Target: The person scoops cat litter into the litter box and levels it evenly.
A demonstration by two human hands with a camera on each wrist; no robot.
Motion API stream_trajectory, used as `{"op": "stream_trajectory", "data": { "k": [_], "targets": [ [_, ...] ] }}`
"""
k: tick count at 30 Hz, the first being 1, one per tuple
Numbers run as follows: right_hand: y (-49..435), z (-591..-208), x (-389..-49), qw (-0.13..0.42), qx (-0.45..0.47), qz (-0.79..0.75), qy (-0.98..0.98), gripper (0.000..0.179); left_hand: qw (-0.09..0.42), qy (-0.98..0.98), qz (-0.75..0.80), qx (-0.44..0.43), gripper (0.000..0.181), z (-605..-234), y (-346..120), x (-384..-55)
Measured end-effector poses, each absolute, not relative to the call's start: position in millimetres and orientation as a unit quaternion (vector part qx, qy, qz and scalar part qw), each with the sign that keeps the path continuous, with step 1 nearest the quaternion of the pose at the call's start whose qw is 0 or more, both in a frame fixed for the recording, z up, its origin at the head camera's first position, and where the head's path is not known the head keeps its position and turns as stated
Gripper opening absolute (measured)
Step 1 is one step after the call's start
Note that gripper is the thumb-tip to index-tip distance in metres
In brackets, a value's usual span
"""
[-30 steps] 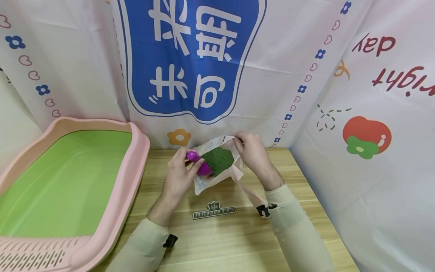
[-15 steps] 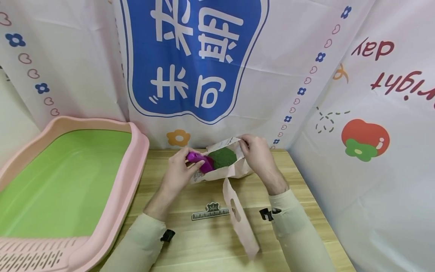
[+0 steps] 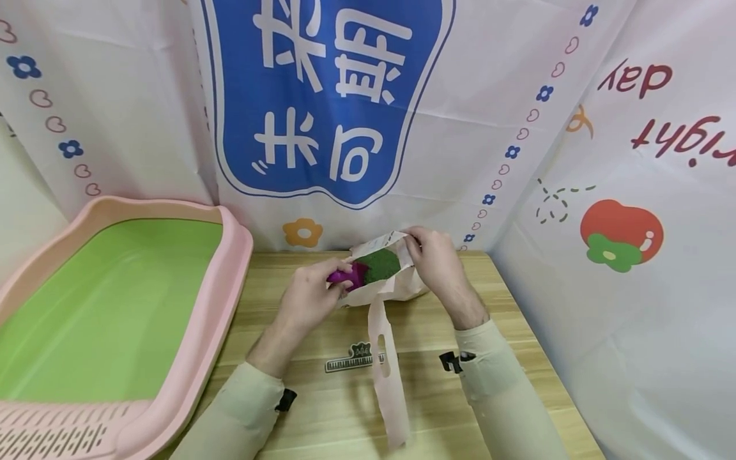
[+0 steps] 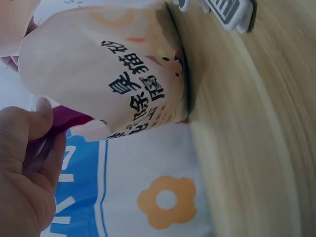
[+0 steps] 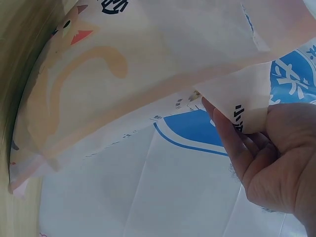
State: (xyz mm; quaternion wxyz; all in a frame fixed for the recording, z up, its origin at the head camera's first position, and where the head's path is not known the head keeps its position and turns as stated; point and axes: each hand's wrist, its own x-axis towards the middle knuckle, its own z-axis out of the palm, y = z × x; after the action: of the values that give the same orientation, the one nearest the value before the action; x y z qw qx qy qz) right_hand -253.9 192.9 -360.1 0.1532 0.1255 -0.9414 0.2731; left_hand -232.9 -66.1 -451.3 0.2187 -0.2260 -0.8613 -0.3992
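Observation:
A bag of cat litter (image 3: 397, 291), pale pink with a printed cat and dark lettering, stands open at the back of the table with green granules (image 3: 382, 264) inside. My left hand (image 3: 310, 291) grips a purple scoop (image 3: 355, 276) by its handle. The scoop's head lies in the bag's mouth against the granules; in the left wrist view the bag wall hides most of the scoop (image 4: 69, 117). At the bag's right side my right hand (image 3: 439, 265) pinches its top edge, which the right wrist view shows between thumb and fingers. A torn strip (image 3: 388, 383) with an oval hole hangs from the bag's front.
A large pink litter box (image 3: 234, 255) with a green inside (image 3: 115, 306) stands on the left. A piano-keyboard-shaped clip (image 3: 347, 363) lies on the wooden table (image 3: 322, 415), partly behind the strip. A printed cloth (image 3: 477, 96) closes off the back and right.
My left hand has pushed the scoop rightward, deeper into the bag. The bag has shifted slightly right with my right hand, and the torn strip has swung down over the clip.

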Motion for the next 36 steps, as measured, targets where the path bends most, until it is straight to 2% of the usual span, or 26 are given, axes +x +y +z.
{"op": "stream_trajectory", "data": {
  "k": [7,14,17,20,23,26,28,34,36],
  "targets": [
    [192.1,-362.0,-254.2,0.156,0.126,0.268,-0.942,0.028,0.178,-0.856,-0.465,-0.138,0.023,-451.3,-64.2,-234.2],
    [192.1,-361.6,-253.8,0.148,0.122,0.268,-0.944,0.028,0.152,-0.932,-0.277,-0.174,0.017,-434.1,-70.4,-224.8],
    [191.9,-361.7,-254.1,0.148,0.124,0.266,-0.944,0.027,0.143,-0.952,-0.207,-0.175,0.021,-430.8,-68.4,-222.6],
    [191.4,-361.9,-253.8,0.147,0.127,0.265,-0.944,0.026,0.155,-0.959,-0.158,-0.179,0.028,-432.1,-64.9,-222.5],
    [190.8,-362.2,-253.3,0.147,0.127,0.265,-0.944,0.026,0.199,-0.949,-0.130,-0.208,0.032,-437.3,-62.7,-223.7],
    [190.5,-362.7,-253.4,0.149,0.128,0.267,-0.943,0.026,0.235,-0.933,-0.130,-0.241,0.033,-442.5,-61.8,-226.2],
    [190.5,-363.3,-253.7,0.150,0.128,0.269,-0.943,0.026,0.238,-0.930,-0.146,-0.240,0.038,-444.4,-61.8,-227.5],
    [190.1,-366.5,-255.1,0.142,0.132,0.266,-0.944,0.026,0.182,-0.937,-0.248,-0.164,0.028,-449.1,-63.1,-229.2],
    [189.8,-367.5,-255.8,0.140,0.132,0.265,-0.945,0.025,0.169,-0.933,-0.281,-0.148,0.030,-450.4,-63.0,-229.7]
  ]
}}
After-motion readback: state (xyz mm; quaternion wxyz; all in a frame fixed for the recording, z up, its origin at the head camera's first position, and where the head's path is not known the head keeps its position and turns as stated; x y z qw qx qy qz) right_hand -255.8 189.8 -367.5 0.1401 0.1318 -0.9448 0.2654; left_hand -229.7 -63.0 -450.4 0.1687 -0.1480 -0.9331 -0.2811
